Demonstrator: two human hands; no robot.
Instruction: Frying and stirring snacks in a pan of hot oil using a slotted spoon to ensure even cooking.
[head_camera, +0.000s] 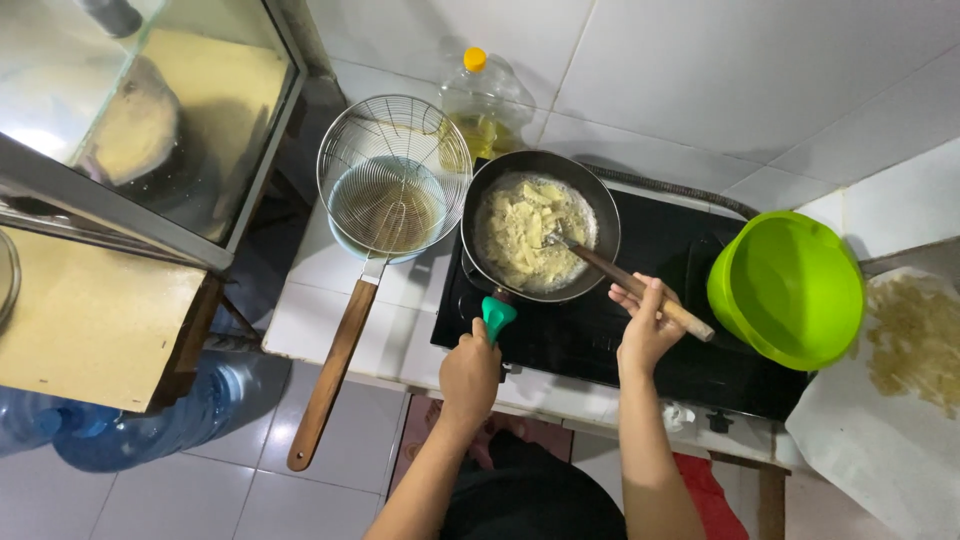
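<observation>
On stove (660, 330): pan (540, 225) holds pale frying pieces; left hand (470, 375) grips teal handle (497, 315), right hand (645, 325) grips wooden utensil (630, 285).

Landmark: black glass stove top (650, 300), lying on the white tiled counter (320, 310).
Pan: dark round frying pan (541, 226), on the stove's left part.
Pan handle: teal pan handle (497, 316), at the stove's near left edge, in the left hand (470, 375).
Utensil: wooden-handled utensil (640, 290), reaching into the pan, in the right hand (648, 325).
Strainer: wire mesh strainer with long wooden handle (394, 175), left of the stove, over a bowl.
Bottle: clear plastic oil bottle with yellow cap (482, 105), behind the pan.
Bowl: green plastic bowl (788, 288), at the stove's right edge.
</observation>
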